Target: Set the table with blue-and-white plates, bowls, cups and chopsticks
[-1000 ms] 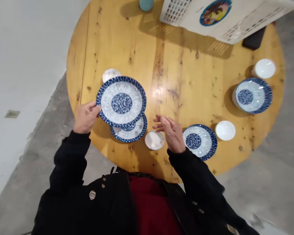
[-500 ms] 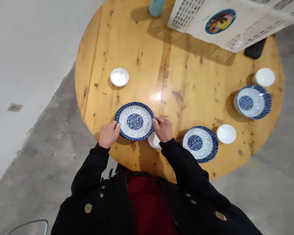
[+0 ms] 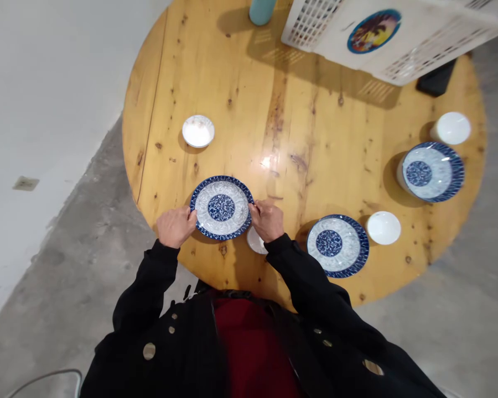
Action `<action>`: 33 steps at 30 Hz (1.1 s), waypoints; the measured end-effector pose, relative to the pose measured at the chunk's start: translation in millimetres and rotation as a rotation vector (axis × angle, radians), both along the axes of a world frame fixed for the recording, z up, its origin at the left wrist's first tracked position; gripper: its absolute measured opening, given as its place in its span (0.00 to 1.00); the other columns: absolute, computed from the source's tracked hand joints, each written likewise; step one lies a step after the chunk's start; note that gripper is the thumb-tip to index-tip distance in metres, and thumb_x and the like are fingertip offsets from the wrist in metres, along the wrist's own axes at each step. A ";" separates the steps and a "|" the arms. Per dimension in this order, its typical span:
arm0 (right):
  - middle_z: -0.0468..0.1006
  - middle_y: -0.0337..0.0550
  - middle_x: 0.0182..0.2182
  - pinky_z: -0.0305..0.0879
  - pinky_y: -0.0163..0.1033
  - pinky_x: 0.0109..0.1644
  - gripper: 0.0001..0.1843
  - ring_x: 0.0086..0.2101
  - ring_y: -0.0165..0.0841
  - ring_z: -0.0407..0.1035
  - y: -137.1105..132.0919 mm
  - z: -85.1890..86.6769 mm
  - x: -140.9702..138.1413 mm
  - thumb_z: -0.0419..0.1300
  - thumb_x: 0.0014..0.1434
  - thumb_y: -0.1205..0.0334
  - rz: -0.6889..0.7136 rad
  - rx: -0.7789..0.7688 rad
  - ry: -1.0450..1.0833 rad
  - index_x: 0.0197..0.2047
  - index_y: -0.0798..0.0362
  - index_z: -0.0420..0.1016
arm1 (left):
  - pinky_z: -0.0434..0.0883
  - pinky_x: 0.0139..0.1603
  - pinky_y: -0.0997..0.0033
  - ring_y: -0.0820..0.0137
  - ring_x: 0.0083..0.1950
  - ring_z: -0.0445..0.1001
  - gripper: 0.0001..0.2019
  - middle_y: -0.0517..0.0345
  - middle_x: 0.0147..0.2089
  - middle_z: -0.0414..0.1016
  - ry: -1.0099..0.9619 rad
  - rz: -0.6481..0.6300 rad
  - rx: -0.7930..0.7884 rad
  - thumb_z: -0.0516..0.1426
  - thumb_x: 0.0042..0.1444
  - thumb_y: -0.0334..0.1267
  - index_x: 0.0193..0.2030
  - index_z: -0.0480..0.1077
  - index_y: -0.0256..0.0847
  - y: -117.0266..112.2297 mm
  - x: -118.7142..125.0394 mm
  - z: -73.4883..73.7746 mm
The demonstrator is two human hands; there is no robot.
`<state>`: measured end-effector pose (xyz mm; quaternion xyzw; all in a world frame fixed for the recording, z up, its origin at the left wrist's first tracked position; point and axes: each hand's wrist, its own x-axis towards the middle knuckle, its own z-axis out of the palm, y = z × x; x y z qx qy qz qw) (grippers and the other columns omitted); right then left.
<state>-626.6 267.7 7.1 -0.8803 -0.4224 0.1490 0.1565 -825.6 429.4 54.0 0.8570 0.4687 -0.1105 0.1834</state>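
Wooden table (image 3: pixel 315 138) on concrete floor (image 3: pixel 66 276): left hand (image 3: pixel 175 226) and right hand (image 3: pixel 268 220) fingers clamp the blue plate (image 3: pixel 221 207)

The plate (image 3: pixel 221 208) that the left hand (image 3: pixel 174 226) was holding up alone a second ago is now lying flat over the second plate, which is no longer showing. The right hand (image 3: pixel 269 221) was hovering open before and is now gripping the right rim, with the left gripping the opposite rim. The right wrist is covering most of the small bowl (image 3: pixel 255 241), which was in plain view earlier.
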 end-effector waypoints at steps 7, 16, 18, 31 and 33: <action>0.79 0.53 0.37 0.56 0.39 0.39 0.15 0.37 0.40 0.70 5.0 2.8 -1.8 0.53 0.68 0.58 -0.033 0.008 0.087 0.44 0.57 0.77 | 0.55 0.34 0.66 0.56 0.36 0.74 0.18 0.48 0.28 0.74 0.014 0.039 -0.013 0.51 0.62 0.52 0.28 0.68 0.43 7.0 0.6 0.7; 0.79 0.46 0.34 0.56 0.36 0.39 0.10 0.34 0.35 0.68 27.5 20.7 9.3 0.54 0.63 0.65 -0.134 0.004 0.276 0.36 0.56 0.76 | 0.59 0.36 0.66 0.64 0.35 0.70 0.14 0.56 0.26 0.64 -0.230 0.023 -0.040 0.50 0.60 0.43 0.24 0.54 0.44 14.4 21.8 3.8; 0.77 0.43 0.31 0.57 0.36 0.39 0.10 0.32 0.34 0.66 20.2 26.0 12.6 0.54 0.63 0.64 -0.180 0.097 0.300 0.34 0.55 0.74 | 0.59 0.35 0.65 0.65 0.33 0.68 0.15 0.57 0.26 0.61 -0.290 0.020 0.041 0.50 0.60 0.44 0.24 0.53 0.45 10.3 32.1 22.5; 0.76 0.42 0.28 0.65 0.38 0.38 0.13 0.31 0.34 0.69 -183.0 78.0 102.2 0.57 0.58 0.57 -0.538 0.526 0.209 0.35 0.56 0.79 | 0.60 0.35 0.70 0.70 0.31 0.69 0.12 0.57 0.28 0.69 -0.444 -0.231 -0.103 0.52 0.63 0.42 0.30 0.67 0.39 -144.1 158.1 55.9; 0.77 0.43 0.29 0.66 0.39 0.38 0.14 0.32 0.36 0.70 -218.1 73.7 117.8 0.57 0.57 0.56 -0.549 0.485 0.216 0.37 0.56 0.80 | 0.59 0.34 0.70 0.70 0.30 0.70 0.13 0.57 0.28 0.70 -0.360 -0.244 -0.129 0.51 0.64 0.42 0.32 0.68 0.39 -175.6 176.4 45.9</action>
